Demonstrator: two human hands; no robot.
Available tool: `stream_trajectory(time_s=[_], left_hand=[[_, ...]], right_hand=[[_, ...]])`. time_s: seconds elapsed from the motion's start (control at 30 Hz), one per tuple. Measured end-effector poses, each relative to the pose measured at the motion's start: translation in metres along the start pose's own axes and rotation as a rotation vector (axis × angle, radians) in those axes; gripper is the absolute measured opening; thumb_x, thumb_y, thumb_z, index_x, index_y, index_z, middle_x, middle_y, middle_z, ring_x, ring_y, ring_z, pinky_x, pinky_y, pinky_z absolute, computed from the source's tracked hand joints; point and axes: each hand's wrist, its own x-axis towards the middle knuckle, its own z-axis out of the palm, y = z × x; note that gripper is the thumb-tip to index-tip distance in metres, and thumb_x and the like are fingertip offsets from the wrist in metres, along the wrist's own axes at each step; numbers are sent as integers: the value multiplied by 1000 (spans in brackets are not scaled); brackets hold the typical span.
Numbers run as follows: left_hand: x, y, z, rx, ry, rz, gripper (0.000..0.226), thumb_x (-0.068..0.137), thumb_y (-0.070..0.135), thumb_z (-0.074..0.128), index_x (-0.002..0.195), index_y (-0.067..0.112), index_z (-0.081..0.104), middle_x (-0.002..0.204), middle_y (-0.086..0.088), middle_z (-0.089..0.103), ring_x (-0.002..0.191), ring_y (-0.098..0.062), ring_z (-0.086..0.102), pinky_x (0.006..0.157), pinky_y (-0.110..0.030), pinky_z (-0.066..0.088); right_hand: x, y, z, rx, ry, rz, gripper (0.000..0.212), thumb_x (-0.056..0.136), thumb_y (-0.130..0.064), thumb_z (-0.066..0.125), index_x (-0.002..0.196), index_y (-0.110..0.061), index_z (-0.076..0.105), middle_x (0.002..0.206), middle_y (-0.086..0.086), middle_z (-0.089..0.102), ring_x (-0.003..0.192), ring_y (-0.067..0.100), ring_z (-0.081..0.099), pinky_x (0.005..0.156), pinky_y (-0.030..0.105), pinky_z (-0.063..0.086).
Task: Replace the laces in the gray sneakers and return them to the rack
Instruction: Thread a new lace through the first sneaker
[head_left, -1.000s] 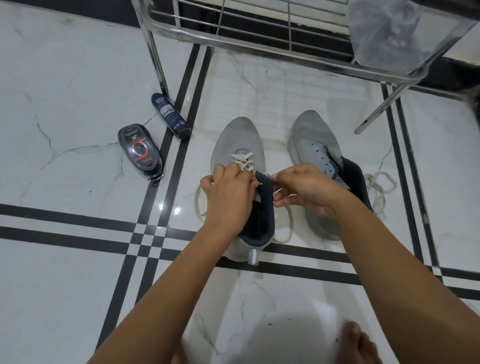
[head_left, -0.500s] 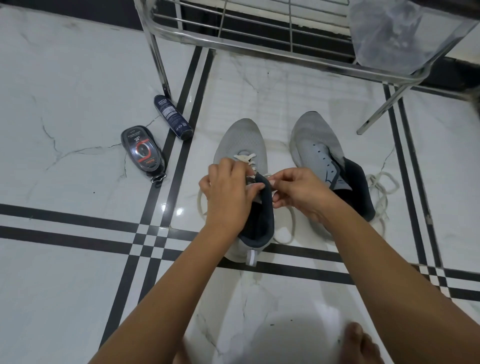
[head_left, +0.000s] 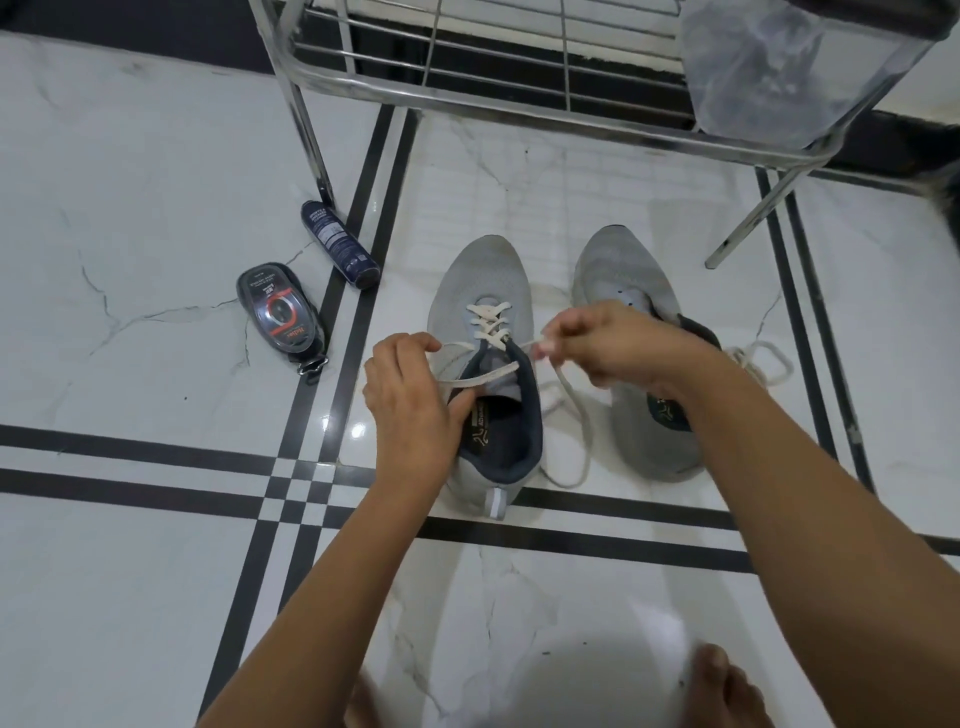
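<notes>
Above the half-laced sneaker (head_left: 483, 275), left hand (head_left: 410, 389) and right hand (head_left: 605, 343) each pinch its lace (head_left: 487, 323).

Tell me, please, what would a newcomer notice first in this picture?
First, the two hands at the centre: the left hand and right hand each pinch the white lace of the half-laced gray sneaker. Beside it, the second sneaker has bare eyelets, and a metal rack stands behind both.
</notes>
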Motion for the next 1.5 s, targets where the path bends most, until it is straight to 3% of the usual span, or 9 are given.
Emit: stream_trajectory(time_s=[0.13,0.2,0.3,0.4,0.6,0.9,1.23,1.37,1.5], left_hand=[[4,-4,-5,-301,-244,-130,49,81,15,71,119,9,41,114,-7,61,100,-13,56,79,-5,37],[2,-5,-3,-348,-233,-165,38,86,15,65,115,13,40,113,-5,65,101,-15,62,75,2,38],[1,-3,-2,-345,-195,-197,30,90,15,60,114,12,42,114,-5,66,102,-16,62,74,1,37],[2,-2,-3,-351,-192,-196,28,90,16,59,113,13,43,114,-4,65,102,-14,61,74,1,37],[5,-2,-6,-360,-254,-175,28,87,17,64,102,22,42,103,7,59,98,-12,60,84,-17,44],[38,1,-31,-233,-346,173,58,88,34,48,143,24,31,147,14,24,133,-7,24,104,-30,22],[58,9,-50,-331,-800,21,20,89,22,60,70,24,65,86,9,52,90,-12,50,89,-21,37],[54,4,-60,-448,-783,-94,27,91,21,56,65,20,63,87,5,57,86,-8,54,89,-22,38],[65,8,-55,86,-774,82,27,95,41,43,80,30,64,75,9,56,95,-14,45,94,-35,25]], right_hand=[[-9,1,-13,1150,107,-130,28,84,-9,47,56,-12,54,68,1,63,63,14,56,73,29,46],[-7,5,-15,1341,186,-25,39,85,-10,45,46,-17,42,44,-2,42,36,11,39,48,20,45],[5,10,-14,713,340,211,32,90,-12,48,62,-18,34,44,-3,32,30,7,19,34,13,16],[6,7,-2,203,202,322,6,91,-7,52,85,-5,52,66,8,54,32,10,40,32,15,30],[21,6,31,217,246,291,36,92,-42,54,106,-10,65,101,2,62,86,19,53,65,26,40],[20,-28,29,81,45,-186,14,87,-17,65,94,-6,71,89,0,67,75,4,57,68,11,46],[23,-23,-1,-246,191,-245,7,81,-11,71,88,-11,72,71,-8,62,55,-12,51,56,3,35],[28,-15,-1,-371,324,-175,16,87,-11,63,103,-9,68,103,7,67,94,14,61,66,11,39],[22,-39,8,-550,-33,-243,55,82,-17,68,133,-21,50,126,-6,53,116,9,48,93,18,35]])
